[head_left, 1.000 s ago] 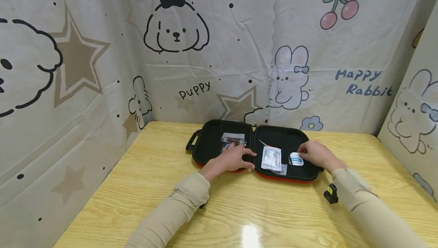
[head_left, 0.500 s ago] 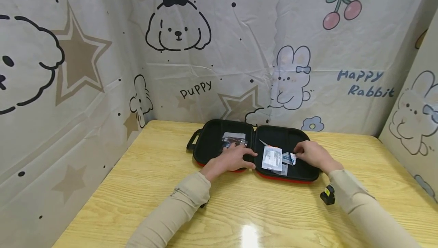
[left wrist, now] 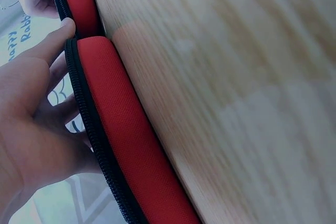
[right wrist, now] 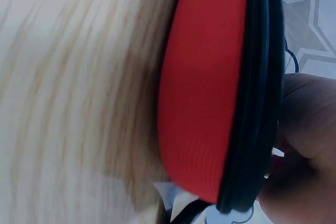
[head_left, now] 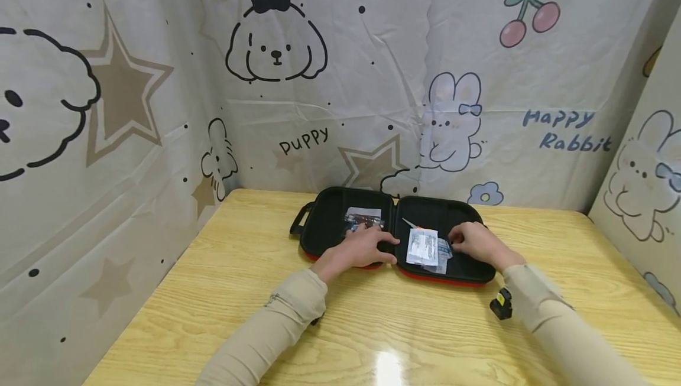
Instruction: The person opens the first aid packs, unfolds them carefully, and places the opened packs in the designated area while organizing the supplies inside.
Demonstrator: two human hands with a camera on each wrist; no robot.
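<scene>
A zip case, black inside and red outside, lies unfolded on the table, its left half [head_left: 327, 220] and right half [head_left: 468, 271] side by side. My left hand [head_left: 357, 248] reaches over the left half with fingers spread; in the left wrist view the thumb [left wrist: 65, 27] lies at the rim by the hinge. Its fingertips are near a clear plastic pouch [head_left: 364, 219] and partly cover it. My right hand [head_left: 481, 243] pinches the edge of a small white-and-blue packet [head_left: 444, 249] inside the right half. Beside it lies a larger white printed packet [head_left: 422, 247], overlapping it.
A thin pointed metal tool with an orange part [head_left: 409, 223] shows behind the white packet. A small clear bag [head_left: 438, 266] lies in front of it. The case handle [head_left: 301, 219] juts left. A patterned cloth [head_left: 319, 108] hangs behind the wooden table [head_left: 404, 327].
My right hand has moved left with the small white-and-blue packet, turning it and bringing it against the larger white packet. My left hand has stayed in place.
</scene>
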